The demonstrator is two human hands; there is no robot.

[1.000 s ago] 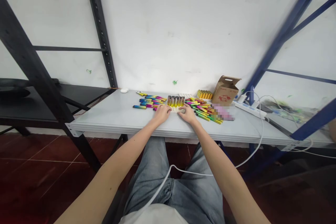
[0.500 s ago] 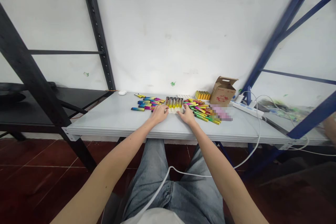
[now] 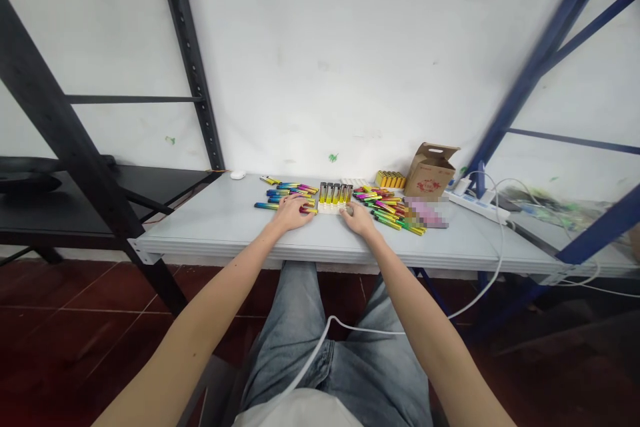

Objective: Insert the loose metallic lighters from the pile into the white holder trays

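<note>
A white tray (image 3: 329,209) lies on the grey table, with several dark-topped yellow lighters (image 3: 335,193) upright in its back part. My right hand (image 3: 358,219) rests at the tray's right edge, thumb and fingers closed around that edge. My left hand (image 3: 291,213) is left of the tray, over the left pile of blue, pink and yellow lighters (image 3: 295,188). Its fingers are closed on a lighter (image 3: 309,210) whose yellow end shows by the thumb. Beside my right hand lies another pile of green, pink and red lighters (image 3: 383,207).
Behind the right pile stand a yellow block of lighters (image 3: 390,179) and an open cardboard box (image 3: 431,173). A white power strip (image 3: 475,205) with cables is farther right. One white cable (image 3: 367,331) crosses my lap.
My left hand has moved left from the tray onto the left pile and taken hold of a lighter. My right hand stays at the tray. The whole view has shifted slightly.
</note>
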